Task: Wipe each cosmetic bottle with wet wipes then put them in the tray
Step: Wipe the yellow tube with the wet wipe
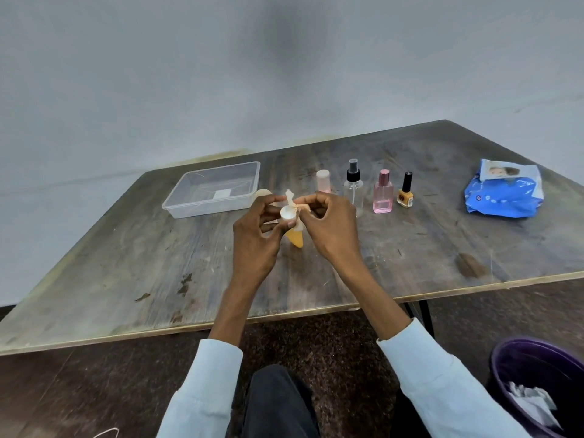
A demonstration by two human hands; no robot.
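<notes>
My left hand (257,229) grips an orange bottle (295,237) with a white cap above the middle of the table. My right hand (328,221) pinches a wet wipe (292,200) against the bottle's top. The clear plastic tray (181,203) lies at the back left with no bottles inside. To the right stand a pale pink bottle (323,181), a clear spray bottle (353,186), a pink perfume bottle (383,194) and a yellow nail polish (405,192). A beige object (263,194) is partly hidden behind my left hand.
A blue pack of wet wipes (504,192) lies at the table's far right. A purple bin (537,384) holding used wipes stands on the floor at the lower right. The table's front edge (189,327) runs just ahead of my knees.
</notes>
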